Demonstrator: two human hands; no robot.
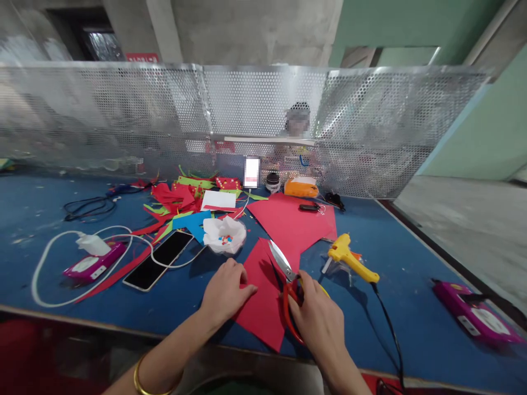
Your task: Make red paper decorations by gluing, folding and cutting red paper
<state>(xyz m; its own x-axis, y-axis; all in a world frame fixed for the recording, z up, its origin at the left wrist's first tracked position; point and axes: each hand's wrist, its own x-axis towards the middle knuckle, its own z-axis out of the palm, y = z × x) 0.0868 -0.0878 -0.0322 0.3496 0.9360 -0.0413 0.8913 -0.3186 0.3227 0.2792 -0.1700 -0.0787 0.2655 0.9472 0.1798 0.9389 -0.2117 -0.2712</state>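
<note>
Gripping scissors (283,262), the right hand (321,315) partly hides their handles (286,308).

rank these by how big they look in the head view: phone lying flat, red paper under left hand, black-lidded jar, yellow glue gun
1. Red paper
2. Phone lying flat
3. Yellow glue gun
4. Black-lidded jar, though farther back

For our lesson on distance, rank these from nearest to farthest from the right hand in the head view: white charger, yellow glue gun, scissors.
1. Scissors: in the right hand.
2. Yellow glue gun: forward and to its right.
3. White charger: far to the left.
</note>
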